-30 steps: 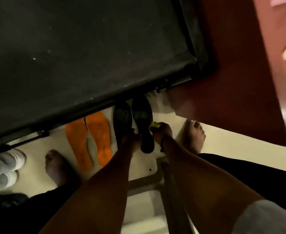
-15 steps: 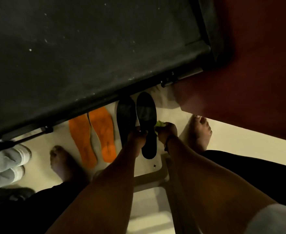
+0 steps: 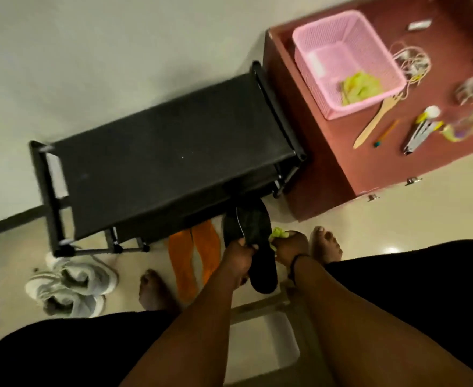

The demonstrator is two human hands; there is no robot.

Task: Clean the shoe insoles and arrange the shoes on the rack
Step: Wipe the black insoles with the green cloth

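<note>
A black shoe rack [image 3: 168, 163] stands on the pale floor [image 3: 397, 213] against the wall, its top shelf bare, with a reddish-brown cabinet [image 3: 327, 163] just beside its right end. On the cabinet's top sits a pink basket [image 3: 327, 40] with a crumpled yellow-green cloth inside, and near it a wooden fork [image 3: 376, 121], scissors [image 3: 416, 135] and coiled cords [image 3: 411, 61]. A pair of grey sneakers [image 3: 70, 286] lies on the floor by the rack's left front corner. Two orange insoles [image 3: 193, 255] lie flat side by side on the floor at the rack's front edge. Just right of them, the black insoles [image 3: 253, 241] are lifted off the floor, held together and overlapping. The left hand [image 3: 238, 255] grips them near the middle, fingers curled round their edge. The right hand [image 3: 291, 247] is closed, fingers pinching a small yellow-green wipe [image 3: 278, 233] against the insoles' right edge.
</note>
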